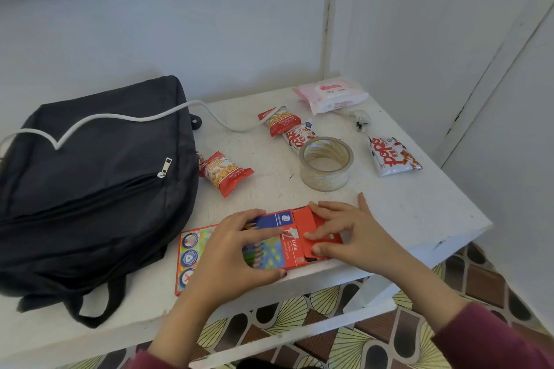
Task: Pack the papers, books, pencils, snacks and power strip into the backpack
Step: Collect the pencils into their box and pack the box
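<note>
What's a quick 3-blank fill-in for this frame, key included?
The left hand holds and the right hand presses a red box of coloured ____.
A white cable lies across the ____ backpack.
Snack packets on the table number ____.
Missing words: pencils; black; four.
</note>
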